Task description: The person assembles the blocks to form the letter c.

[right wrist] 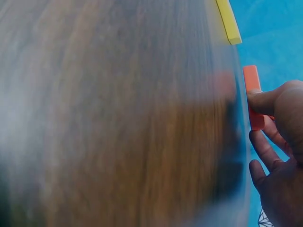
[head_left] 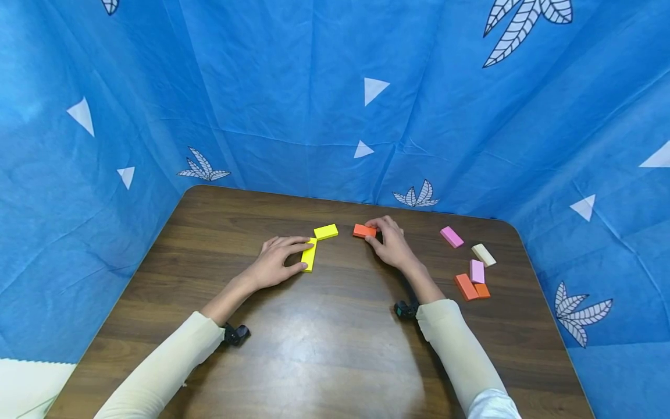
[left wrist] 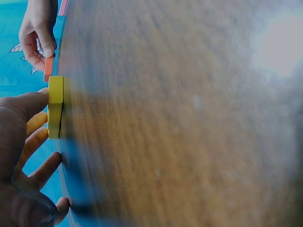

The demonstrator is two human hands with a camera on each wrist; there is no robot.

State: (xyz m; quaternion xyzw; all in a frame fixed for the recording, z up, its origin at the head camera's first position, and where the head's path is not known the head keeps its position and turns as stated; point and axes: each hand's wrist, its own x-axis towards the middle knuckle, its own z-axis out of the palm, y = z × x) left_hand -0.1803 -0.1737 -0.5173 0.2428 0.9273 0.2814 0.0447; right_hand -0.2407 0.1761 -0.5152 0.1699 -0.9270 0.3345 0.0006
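Observation:
My left hand (head_left: 274, 262) pinches a yellow block (head_left: 309, 256) lying on the table, its thumb near the block's close end and fingers toward the far end. A second yellow block (head_left: 326, 231) lies at an angle by the first one's far end, their corners close together. To the right of these, my right hand (head_left: 389, 243) pinches an orange-red block (head_left: 361, 230) between thumb and fingers. In the right wrist view the thumb lies across the near face of that orange-red block (right wrist: 251, 78), partly covering it.
At the right of the wooden table (head_left: 314, 361) lie loose blocks: a pink one (head_left: 452, 237), a cream one (head_left: 484, 255), another pink one (head_left: 477, 271), an orange-red one (head_left: 466, 287) and a smaller-looking orange one (head_left: 482, 290). A blue patterned cloth (head_left: 262, 87) hangs behind and at both sides.

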